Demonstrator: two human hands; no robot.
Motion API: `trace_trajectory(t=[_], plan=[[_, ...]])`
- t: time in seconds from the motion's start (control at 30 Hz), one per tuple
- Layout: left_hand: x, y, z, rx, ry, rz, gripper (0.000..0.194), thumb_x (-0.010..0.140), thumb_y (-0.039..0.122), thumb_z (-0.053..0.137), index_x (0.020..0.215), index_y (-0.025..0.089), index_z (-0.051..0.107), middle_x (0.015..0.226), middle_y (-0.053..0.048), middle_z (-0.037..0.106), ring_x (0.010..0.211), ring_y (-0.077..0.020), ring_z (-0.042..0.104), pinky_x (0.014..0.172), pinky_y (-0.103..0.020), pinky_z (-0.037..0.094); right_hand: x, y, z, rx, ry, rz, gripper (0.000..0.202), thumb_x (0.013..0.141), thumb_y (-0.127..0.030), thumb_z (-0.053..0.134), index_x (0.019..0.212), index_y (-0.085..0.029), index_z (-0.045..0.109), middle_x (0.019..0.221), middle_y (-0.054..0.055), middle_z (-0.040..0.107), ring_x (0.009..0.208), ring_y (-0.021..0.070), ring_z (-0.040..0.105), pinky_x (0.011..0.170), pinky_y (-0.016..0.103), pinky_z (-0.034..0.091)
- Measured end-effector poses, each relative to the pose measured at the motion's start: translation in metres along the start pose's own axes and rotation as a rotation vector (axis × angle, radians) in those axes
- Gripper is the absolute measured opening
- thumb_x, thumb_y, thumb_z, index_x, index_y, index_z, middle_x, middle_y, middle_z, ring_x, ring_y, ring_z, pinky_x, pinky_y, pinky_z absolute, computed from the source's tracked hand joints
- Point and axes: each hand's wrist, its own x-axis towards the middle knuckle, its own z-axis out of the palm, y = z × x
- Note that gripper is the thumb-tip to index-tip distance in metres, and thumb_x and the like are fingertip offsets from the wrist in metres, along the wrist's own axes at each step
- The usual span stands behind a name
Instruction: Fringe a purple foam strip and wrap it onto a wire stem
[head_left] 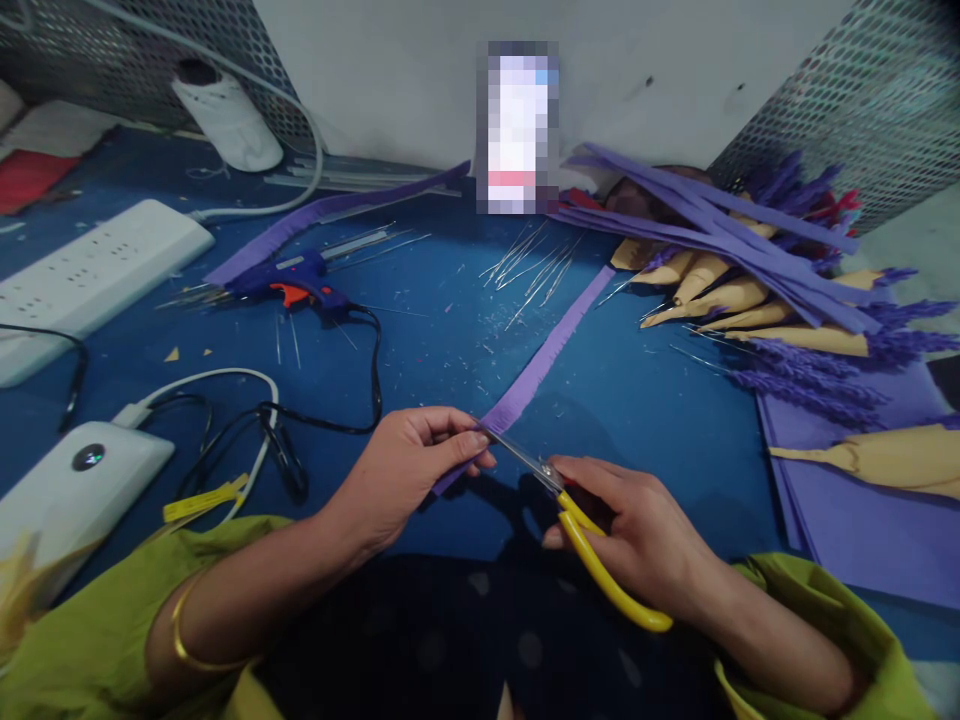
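Note:
A long purple strip (551,345) with a finely cut edge runs from my left hand (431,460) up and right toward the paper-wrapped bundles. My left thumb and fingers pinch it near its lower end, and a short piece sticks out below them. My right hand (626,520) grips scissors with yellow handles (592,555). The metal blades point up and left and meet the strip beside my left fingertips. Whether the blades are parted is hard to tell.
A blue glue gun (289,278) with a black cord and a white power strip (97,280) lie at left, above a white power bank (82,490). Thin wires (536,265) lie ahead. Purple strips (720,235), lavender stems (817,375) and purple sheets (885,520) are at right.

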Motion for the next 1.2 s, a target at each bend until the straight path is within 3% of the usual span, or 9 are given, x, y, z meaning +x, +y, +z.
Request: trace_trajectory(t=[0.77,1.03,1.2], plan=[[0.0007,-0.0003,-0.0017,0.006,-0.014,0.030,0.014,0.078,0.027,0.070,0.069,0.018,0.073,0.064,-0.001,0.070,0.061,-0.0094,0.059,0.061,-0.018,0.043,-0.0007,0.0016,-0.0021,0.040,-0.024,0.004,0.034,0.084,-0.050,0.065,0.102,-0.022,0.068,0.094,0.006,0.071,0.081,0.0197,0.067,0.077,0.029,0.053],[0.0020,-0.0003,-0.0034,-0.095,-0.069,-0.052,0.013,0.075,0.026,0.072,0.066,0.017,0.072,0.059,0.000,0.068,0.057,-0.0083,0.056,0.058,-0.017,0.041,0.0004,0.0018,-0.0016,0.243,-0.099,0.081,0.031,0.081,-0.050,0.069,0.093,-0.021,0.068,0.082,0.000,0.066,0.072,0.0151,0.059,0.065,0.024,0.049],[0.0018,-0.0010,-0.0024,-0.114,-0.060,-0.041,0.014,0.076,0.029,0.074,0.069,0.017,0.073,0.064,-0.001,0.070,0.060,-0.0082,0.058,0.060,-0.016,0.043,0.0013,0.0041,-0.0004,0.233,-0.074,0.069,0.031,0.082,-0.048,0.068,0.096,-0.020,0.069,0.078,-0.001,0.064,0.067,0.0141,0.057,0.062,0.024,0.048]])
